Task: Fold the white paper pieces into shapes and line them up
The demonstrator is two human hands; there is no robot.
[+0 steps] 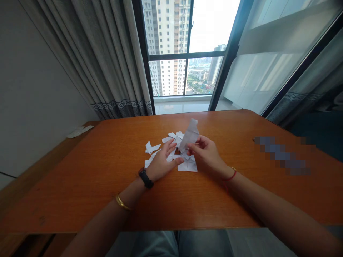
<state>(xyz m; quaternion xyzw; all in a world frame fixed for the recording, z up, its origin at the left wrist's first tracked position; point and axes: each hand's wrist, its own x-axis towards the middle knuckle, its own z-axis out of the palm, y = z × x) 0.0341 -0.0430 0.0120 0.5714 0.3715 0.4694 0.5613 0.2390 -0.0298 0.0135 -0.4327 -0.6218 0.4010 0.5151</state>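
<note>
Between the thumb and fingers of my right hand [207, 153] is a torn piece of white paper [190, 134], held upright above the table. My left hand [163, 160] is open, its fingers and thumb apart, over a loose pile of paper scraps [175, 137]. Whether its fingertips touch the scraps, I cannot tell. A flat creased scrap [189, 165] lies just below the held piece, and a bent scrap [151, 147] lies left of my left fingers. My left hand and wrist hide part of the pile.
The brown wooden table [93, 200] spans the view. A blurred-out patch [284, 155] covers something on its right side. More white paper [79, 131] lies on a ledge at the far left. Behind the table are a grey curtain [115, 64] and a window.
</note>
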